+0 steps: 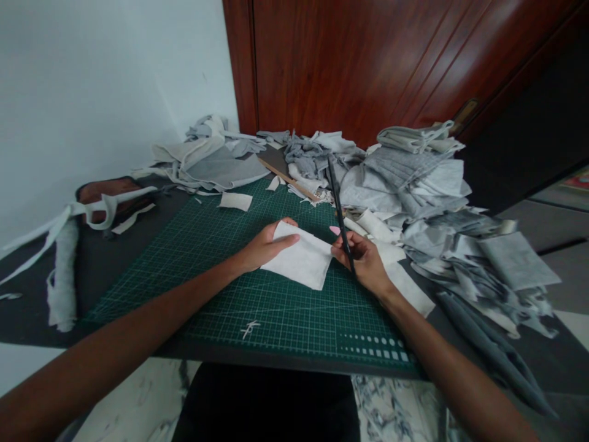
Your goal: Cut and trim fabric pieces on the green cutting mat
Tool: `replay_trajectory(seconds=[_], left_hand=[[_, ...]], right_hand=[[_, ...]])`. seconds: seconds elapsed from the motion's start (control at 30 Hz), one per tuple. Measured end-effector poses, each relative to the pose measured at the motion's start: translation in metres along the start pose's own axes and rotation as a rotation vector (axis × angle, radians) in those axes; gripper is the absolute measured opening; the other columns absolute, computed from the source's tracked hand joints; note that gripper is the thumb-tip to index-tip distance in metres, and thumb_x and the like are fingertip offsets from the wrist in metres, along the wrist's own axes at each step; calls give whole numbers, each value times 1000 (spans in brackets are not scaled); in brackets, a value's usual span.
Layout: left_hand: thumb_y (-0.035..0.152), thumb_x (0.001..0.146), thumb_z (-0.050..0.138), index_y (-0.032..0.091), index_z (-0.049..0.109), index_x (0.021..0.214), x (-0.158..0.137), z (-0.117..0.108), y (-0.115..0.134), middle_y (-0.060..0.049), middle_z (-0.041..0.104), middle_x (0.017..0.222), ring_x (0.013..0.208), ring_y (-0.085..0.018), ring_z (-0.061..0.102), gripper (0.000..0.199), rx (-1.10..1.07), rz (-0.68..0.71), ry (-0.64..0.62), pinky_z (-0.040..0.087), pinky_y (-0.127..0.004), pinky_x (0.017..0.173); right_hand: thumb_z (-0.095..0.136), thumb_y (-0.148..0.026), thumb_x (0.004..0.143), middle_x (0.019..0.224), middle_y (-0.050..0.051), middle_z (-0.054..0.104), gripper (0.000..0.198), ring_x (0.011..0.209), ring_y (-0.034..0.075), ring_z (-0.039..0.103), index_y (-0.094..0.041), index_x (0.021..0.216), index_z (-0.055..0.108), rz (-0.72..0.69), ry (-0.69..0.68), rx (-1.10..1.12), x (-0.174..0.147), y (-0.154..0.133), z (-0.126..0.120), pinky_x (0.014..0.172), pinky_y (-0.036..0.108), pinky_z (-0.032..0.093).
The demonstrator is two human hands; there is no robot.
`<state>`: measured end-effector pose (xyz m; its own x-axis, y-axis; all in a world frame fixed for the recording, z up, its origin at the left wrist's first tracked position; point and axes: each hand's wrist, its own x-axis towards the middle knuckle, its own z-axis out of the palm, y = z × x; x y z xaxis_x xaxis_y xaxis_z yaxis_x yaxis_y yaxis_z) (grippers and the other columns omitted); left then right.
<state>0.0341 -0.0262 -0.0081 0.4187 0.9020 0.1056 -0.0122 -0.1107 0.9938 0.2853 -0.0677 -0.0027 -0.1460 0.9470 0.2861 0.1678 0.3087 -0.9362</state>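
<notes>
Between the thumb and fingers of my left hand point(271, 244) is the left end of a white rectangular piece of cloth point(301, 259), raised over the green cutting mat point(221, 294). My right hand point(363, 261) is closed around a long, thin black stick point(338, 202) that points up and away; its exact kind is unclear. The right fingertips are at the cloth's right upper corner, and I cannot tell whether they pinch it. A small pink piece point(334, 230) shows beside the stick. Another pale cloth piece point(409, 285) lies partly under my right wrist.
Grey and white fabric heaps point(405, 172) crowd the back and right. A wooden strip point(288, 178) lies behind the mat. A small cloth rectangle point(235, 201) and thread scraps point(250, 329) rest on the mat. At left are a fabric roll point(63, 276) and a brown pouch point(108, 196).
</notes>
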Motion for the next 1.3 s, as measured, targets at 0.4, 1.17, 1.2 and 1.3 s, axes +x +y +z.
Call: replay_trajectory(seconds=[0.4, 1.17, 1.2, 1.3], left_hand=[[59, 90, 66, 14, 74, 104, 4, -14, -4, -7, 78, 93, 79, -18, 69, 48, 281, 31, 25, 55, -26, 69], [49, 91, 61, 12, 77, 117, 11, -24, -1, -6, 81, 101, 83, -18, 69, 47, 387, 107, -5, 50, -23, 71], [50, 91, 62, 12, 77, 117, 11, -24, -2, -6, 81, 104, 86, -18, 70, 48, 387, 105, -3, 51, -24, 73], [53, 91, 63, 14, 78, 118, 12, -24, -3, -8, 81, 108, 89, -20, 70, 50, 389, 102, -10, 52, -25, 75]], right_hand=[[72, -26, 76, 86, -1, 58, 34, 75, 19, 56, -26, 100, 48, -137, -218, -556, 3, -1, -37, 71, 32, 44], [68, -25, 68, 95, 4, 65, 41, 84, 25, 62, -23, 106, 52, -188, -325, -801, 12, 3, -73, 76, 34, 47], [68, -26, 68, 95, 5, 65, 42, 84, 25, 62, -23, 107, 52, -187, -326, -812, 12, 3, -73, 75, 34, 47], [66, -27, 69, 95, 6, 66, 42, 83, 26, 63, -22, 108, 52, -196, -325, -844, 12, 1, -72, 74, 35, 47]])
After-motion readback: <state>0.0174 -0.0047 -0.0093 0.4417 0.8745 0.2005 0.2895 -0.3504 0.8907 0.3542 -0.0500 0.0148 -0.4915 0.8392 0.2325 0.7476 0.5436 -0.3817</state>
